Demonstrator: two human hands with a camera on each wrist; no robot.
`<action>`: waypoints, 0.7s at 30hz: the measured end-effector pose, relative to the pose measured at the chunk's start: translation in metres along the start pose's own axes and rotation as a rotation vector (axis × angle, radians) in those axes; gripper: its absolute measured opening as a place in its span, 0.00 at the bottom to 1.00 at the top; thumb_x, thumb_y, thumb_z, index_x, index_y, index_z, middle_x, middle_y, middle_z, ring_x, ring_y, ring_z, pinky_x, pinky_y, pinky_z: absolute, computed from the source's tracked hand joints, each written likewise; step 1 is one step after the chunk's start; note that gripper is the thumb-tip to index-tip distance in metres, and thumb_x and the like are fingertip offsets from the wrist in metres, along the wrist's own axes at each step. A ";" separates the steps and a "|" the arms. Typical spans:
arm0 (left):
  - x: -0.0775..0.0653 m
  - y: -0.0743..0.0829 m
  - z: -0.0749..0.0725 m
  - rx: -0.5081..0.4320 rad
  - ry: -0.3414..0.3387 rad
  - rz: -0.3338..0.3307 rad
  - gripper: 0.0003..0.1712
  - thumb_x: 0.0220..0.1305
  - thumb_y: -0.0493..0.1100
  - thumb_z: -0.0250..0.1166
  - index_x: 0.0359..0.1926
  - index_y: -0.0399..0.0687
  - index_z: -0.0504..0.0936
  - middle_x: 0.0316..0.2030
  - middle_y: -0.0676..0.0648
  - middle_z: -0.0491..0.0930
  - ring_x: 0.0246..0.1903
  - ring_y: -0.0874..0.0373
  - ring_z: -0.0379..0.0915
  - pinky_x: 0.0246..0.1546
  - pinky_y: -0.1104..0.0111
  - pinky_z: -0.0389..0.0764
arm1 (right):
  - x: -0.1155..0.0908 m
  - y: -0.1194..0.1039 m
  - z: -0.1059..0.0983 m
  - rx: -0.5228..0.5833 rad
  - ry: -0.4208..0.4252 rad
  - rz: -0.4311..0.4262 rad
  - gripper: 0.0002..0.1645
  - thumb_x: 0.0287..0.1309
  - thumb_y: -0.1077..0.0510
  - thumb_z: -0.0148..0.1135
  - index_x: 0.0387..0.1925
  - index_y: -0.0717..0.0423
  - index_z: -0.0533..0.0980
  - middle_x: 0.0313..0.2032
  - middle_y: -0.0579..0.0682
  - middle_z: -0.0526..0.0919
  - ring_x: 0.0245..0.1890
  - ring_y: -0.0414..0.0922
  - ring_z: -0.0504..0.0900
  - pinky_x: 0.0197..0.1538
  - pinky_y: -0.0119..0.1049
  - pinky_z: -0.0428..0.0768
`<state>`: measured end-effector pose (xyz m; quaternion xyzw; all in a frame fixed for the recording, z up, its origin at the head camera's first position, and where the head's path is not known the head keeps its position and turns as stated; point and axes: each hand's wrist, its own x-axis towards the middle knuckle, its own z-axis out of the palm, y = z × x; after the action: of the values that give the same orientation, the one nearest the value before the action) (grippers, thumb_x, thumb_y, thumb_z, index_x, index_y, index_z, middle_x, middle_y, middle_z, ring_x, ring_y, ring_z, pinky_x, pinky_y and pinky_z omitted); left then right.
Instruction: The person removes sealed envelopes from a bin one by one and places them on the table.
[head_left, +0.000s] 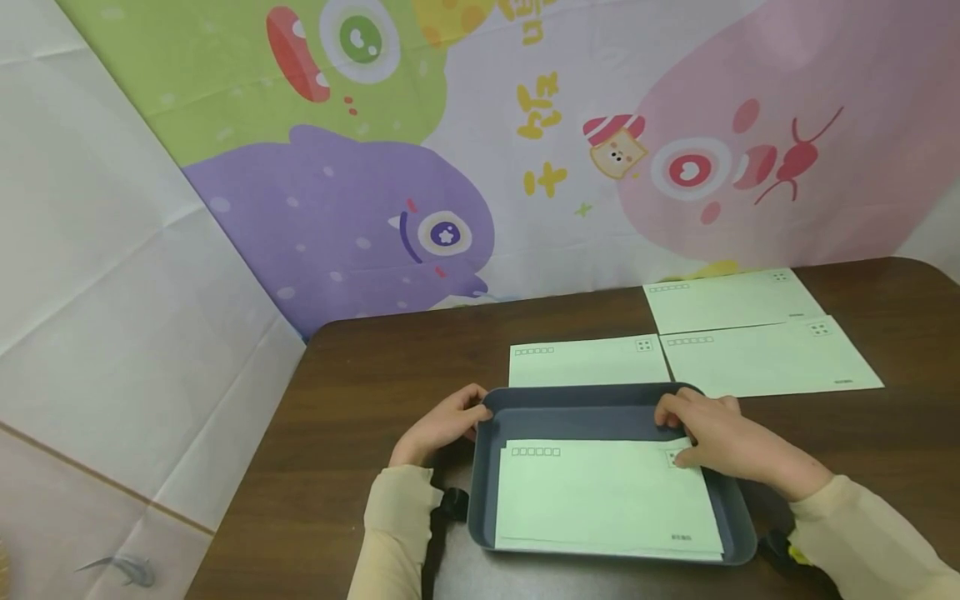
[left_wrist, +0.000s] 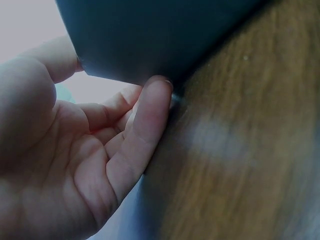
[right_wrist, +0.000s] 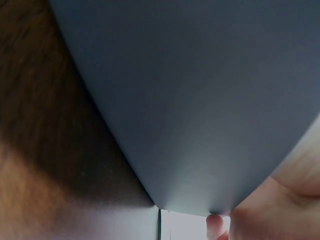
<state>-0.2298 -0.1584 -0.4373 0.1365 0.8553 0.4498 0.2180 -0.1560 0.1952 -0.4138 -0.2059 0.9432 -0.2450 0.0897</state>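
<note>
A dark grey-blue tray [head_left: 585,398] stands on the table with a small stack of pale green envelopes [head_left: 600,500] in it. My left hand [head_left: 442,425] grips the tray's far left corner, thumb on the rim and fingers around the outside; the left wrist view shows this hand [left_wrist: 100,135] against the tray wall [left_wrist: 150,40]. Over the far right corner reaches my right hand [head_left: 727,437], its thumb touching the top envelope's stamp corner and its fingers bent just beyond the envelope's edge. The right wrist view shows mostly the tray's outer wall [right_wrist: 190,100], hiding most of that hand [right_wrist: 270,210].
Behind the tray lies one envelope [head_left: 585,362], partly hidden by the rim. Two more, a nearer envelope [head_left: 772,358] and a farther envelope [head_left: 735,302], lie at the back right. A cartoon-printed cloth [head_left: 525,208] hangs along the table's [head_left: 315,467] back edge.
</note>
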 end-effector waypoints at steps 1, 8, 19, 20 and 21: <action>0.000 0.000 0.000 0.001 0.001 -0.004 0.13 0.62 0.44 0.51 0.44 0.42 0.71 0.38 0.45 0.73 0.32 0.55 0.71 0.35 0.64 0.77 | 0.000 0.000 0.000 -0.002 0.004 -0.003 0.22 0.40 0.59 0.71 0.38 0.51 0.69 0.31 0.43 0.67 0.24 0.36 0.63 0.37 0.42 0.53; 0.000 0.000 0.001 0.001 0.002 -0.012 0.13 0.62 0.44 0.51 0.44 0.43 0.71 0.38 0.45 0.73 0.33 0.55 0.71 0.36 0.64 0.77 | 0.000 0.000 0.001 -0.027 0.041 -0.016 0.19 0.41 0.62 0.69 0.36 0.50 0.70 0.30 0.40 0.69 0.29 0.37 0.66 0.37 0.43 0.53; 0.000 0.001 0.000 0.008 0.002 -0.006 0.13 0.61 0.44 0.51 0.44 0.43 0.71 0.38 0.45 0.73 0.32 0.55 0.71 0.36 0.64 0.77 | 0.002 0.002 0.000 -0.013 0.050 -0.014 0.17 0.43 0.65 0.67 0.36 0.50 0.72 0.30 0.38 0.74 0.32 0.38 0.73 0.40 0.48 0.58; 0.000 0.001 0.000 0.008 0.001 -0.003 0.13 0.61 0.44 0.51 0.44 0.42 0.71 0.38 0.45 0.73 0.32 0.55 0.71 0.35 0.64 0.77 | 0.002 0.002 0.000 -0.011 0.050 -0.009 0.17 0.43 0.65 0.67 0.36 0.50 0.73 0.30 0.38 0.75 0.32 0.38 0.74 0.40 0.50 0.58; 0.000 0.001 0.000 0.006 0.001 -0.002 0.13 0.62 0.44 0.51 0.44 0.42 0.71 0.37 0.45 0.73 0.32 0.55 0.71 0.35 0.64 0.77 | 0.002 0.001 0.000 -0.009 0.050 -0.003 0.16 0.44 0.65 0.66 0.36 0.50 0.73 0.31 0.39 0.76 0.33 0.39 0.75 0.41 0.51 0.58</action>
<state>-0.2292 -0.1576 -0.4364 0.1361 0.8570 0.4469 0.2174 -0.1581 0.1955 -0.4144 -0.2013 0.9459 -0.2460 0.0648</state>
